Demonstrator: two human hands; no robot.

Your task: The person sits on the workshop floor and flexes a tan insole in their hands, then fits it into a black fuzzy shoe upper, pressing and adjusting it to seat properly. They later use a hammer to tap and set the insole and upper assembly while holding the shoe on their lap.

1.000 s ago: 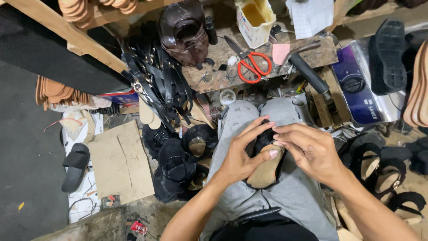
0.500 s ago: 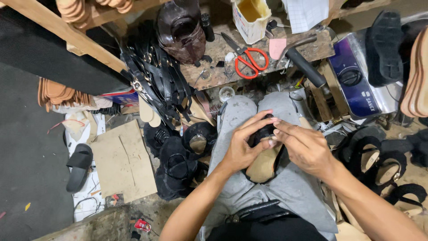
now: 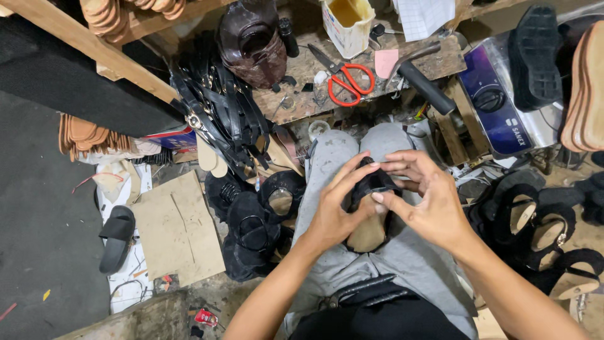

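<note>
Both hands hold the sandal [image 3: 368, 214] on the lap; the right hand [image 3: 425, 204] has now slid up over its black strap [image 3: 371, 182], while the left hand [image 3: 336, 214] grips the side.

Head-worn view, steeply down, close

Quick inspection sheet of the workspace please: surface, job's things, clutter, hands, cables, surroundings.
Surface: worn wooden bench, crowded.
Job's things: sandal with black strap and tan insole, on the lap.
Clutter: red-handled scissors, hammer, pale glue tub, black straps.
Hands: left hand and right hand both grip the sandal's strap.
Cables: nothing seen.
Surroundings: cardboard sheet, black slide, finished black sandals.
</note>
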